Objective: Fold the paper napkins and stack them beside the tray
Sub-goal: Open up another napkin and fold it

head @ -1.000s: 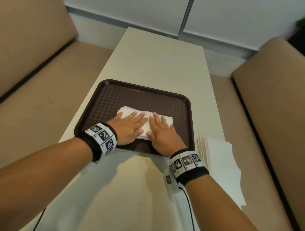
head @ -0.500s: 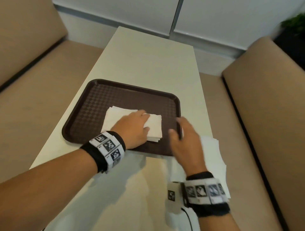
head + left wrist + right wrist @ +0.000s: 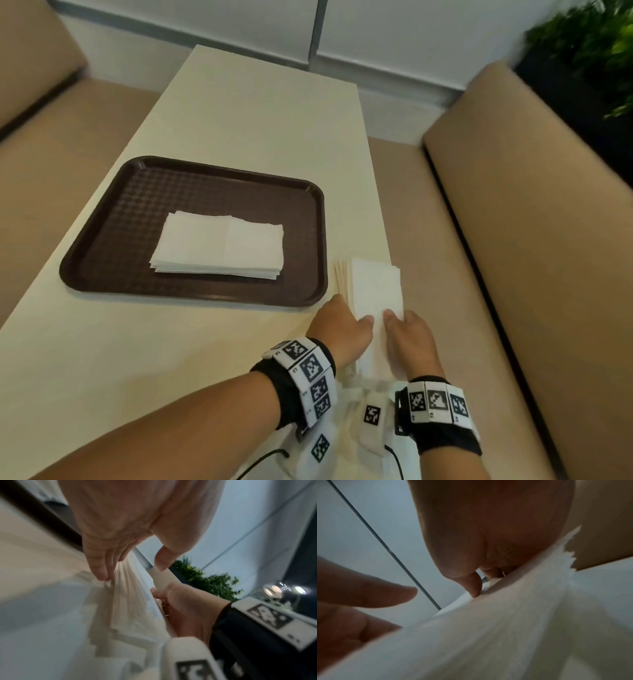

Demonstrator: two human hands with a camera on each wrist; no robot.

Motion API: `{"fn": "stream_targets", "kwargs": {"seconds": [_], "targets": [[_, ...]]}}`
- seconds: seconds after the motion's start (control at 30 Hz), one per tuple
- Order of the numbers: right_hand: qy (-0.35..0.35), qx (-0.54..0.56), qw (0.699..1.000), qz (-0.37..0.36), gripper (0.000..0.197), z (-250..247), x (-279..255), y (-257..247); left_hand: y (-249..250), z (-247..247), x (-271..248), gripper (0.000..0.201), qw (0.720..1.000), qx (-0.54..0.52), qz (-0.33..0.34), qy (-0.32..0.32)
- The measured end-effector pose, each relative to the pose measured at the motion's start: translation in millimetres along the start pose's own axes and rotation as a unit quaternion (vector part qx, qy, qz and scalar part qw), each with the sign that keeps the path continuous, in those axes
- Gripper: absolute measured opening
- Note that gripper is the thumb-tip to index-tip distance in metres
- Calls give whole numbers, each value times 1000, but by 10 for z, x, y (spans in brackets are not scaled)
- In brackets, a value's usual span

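Both hands sit at the near end of the napkin pile (image 3: 375,287) just beside the tray (image 3: 102,240), the left hand (image 3: 342,329) and right hand (image 3: 409,330) each pinching the top sheet, probably to lift it alone, while folded napkins (image 3: 219,245) wait on the tray.

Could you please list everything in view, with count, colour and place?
table: one, cream, centre
tray: one, dark brown, on the table
folded napkins: one pile, white, in the tray
napkin stack: one, white, right of the tray
benches: two, tan, either side
plant: one, green, far right
wristbands: two, black and white
left hand: at the stack's left edge
right hand: pinching the top napkin
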State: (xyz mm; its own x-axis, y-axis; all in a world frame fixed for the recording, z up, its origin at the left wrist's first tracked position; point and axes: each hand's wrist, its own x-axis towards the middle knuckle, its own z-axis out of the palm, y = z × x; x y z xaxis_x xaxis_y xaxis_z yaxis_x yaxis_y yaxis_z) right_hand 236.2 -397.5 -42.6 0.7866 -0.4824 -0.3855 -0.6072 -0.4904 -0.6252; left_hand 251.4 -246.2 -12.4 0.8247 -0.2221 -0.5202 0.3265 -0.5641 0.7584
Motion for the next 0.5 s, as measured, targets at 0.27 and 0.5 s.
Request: {"fn": "stream_targets", "kwargs": {"seconds": [0.27, 0.5], "targets": [[1, 60, 998, 13, 29, -44, -37, 125, 161, 200, 51, 49, 998, -50, -38, 32], [-24, 177, 980, 91, 12, -309, -26, 276, 211, 446, 20, 39, 999, -52, -11, -3]]}}
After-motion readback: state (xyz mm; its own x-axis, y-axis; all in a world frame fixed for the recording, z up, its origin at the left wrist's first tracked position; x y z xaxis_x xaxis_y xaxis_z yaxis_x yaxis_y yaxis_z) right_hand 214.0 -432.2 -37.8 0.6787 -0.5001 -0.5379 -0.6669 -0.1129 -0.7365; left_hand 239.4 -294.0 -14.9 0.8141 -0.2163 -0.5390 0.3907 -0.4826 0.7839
